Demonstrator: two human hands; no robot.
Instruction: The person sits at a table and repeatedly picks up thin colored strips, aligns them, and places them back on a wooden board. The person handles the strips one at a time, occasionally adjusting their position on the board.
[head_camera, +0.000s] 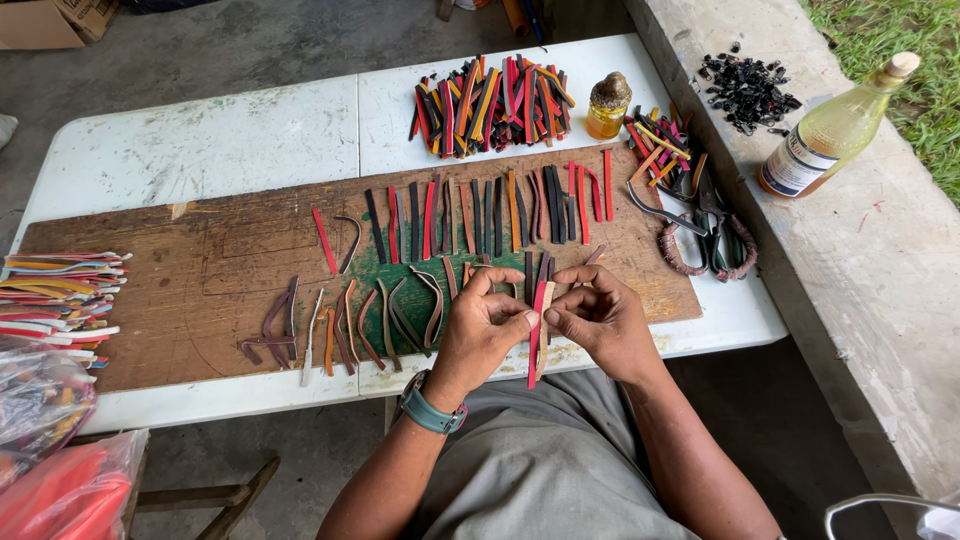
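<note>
White folding table (230, 140) fills the view, with a worn brown wooden board (180, 290) lying along it as the work surface. At the board's near edge, both hands meet: the left hand (480, 325) and the right hand (600, 318) have thumbs and forefingers pinched together on a thin red leather strip (537, 330), held upright between them with a pale strip alongside it. The strip looks light, soft and floppy, likely to bend under its own length, so it seems best gripped near an end or flat between fingertips.

Left of the hands on the board lie curled brown and tan strips (345, 325). Beyond the hands, further up the board, a row of straight red, black and orange strips (480, 215) stands side by side. At the board's right end rest dark pliers (690, 200). Past the board's far edge sit a heap of mixed coloured strips (490, 100) and a small amber glass jar (607, 105). Off the board's left end, a stack of striped strips (60, 290) juts in.
</note>
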